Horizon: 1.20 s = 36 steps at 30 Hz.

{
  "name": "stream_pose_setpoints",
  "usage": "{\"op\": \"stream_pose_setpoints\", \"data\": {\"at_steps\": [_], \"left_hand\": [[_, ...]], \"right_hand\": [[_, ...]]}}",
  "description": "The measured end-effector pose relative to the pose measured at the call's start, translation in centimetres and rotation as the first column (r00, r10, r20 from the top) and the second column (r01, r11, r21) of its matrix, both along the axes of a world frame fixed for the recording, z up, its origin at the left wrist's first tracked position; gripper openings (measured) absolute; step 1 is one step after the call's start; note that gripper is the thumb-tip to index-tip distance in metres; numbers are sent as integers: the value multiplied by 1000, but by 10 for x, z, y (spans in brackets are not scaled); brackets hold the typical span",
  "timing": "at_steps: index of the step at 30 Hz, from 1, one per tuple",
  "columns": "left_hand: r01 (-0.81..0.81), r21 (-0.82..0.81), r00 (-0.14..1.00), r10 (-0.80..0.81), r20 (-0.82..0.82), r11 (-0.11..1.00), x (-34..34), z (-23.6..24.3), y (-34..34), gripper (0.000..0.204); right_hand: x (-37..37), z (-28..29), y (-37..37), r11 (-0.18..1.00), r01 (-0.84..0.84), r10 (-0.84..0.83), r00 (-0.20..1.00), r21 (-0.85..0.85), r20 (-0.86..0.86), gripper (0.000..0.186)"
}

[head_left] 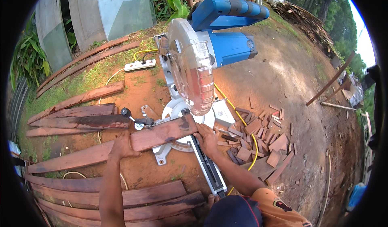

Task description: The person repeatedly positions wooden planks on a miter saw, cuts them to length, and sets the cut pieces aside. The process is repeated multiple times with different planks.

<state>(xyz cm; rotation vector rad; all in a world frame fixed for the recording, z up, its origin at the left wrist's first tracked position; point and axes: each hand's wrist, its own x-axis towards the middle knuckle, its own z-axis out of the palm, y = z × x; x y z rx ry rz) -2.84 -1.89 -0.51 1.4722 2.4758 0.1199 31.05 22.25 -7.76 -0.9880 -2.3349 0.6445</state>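
A long reddish-brown wooden plank (161,135) lies across the base of a blue and grey mitre saw (190,65), its far end resting out to the left. My left hand (124,146) is closed around the plank, left of the saw base. At the plank's right end, my right hand (207,140) has its fingers bent against the wood, beside the saw's slotted arm (208,168). The clear blade guard (200,85) stands above and behind the plank. A black-knobbed clamp (135,120) sits at the plank's far edge.
Short wood offcuts (262,136) are heaped right of the saw, with a yellow cable (255,146) running through them. More planks (153,196) lie near me and at left. A white power strip (140,65) rests behind. Glass sheets (127,13) lean at the back.
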Motion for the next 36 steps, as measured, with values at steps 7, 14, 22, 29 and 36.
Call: {"op": "stream_pose_setpoints", "data": {"at_steps": [7,14,22,29,36], "left_hand": [[11,23,999,-12,52,1000,-1,8,1,97],[-18,-19,995,19,96,1000,-2,9,2,99],[-15,-24,995,12,-94,1000,4,5,-4,111],[-47,-64,999,48,17,997,5,17,-1,110],[-30,-34,999,30,-14,999,6,17,-8,114]], "right_hand": [[0,4,-1,999,-14,15,1000,40,-14,46],[-2,-2,-1,999,-13,13,1000,30,-8,47],[43,117,-1,999,40,-45,893,-20,-447,41],[29,381,92,642,74,233,929,763,-286,59],[-18,482,139,842,-296,135,925,452,354,98]]}}
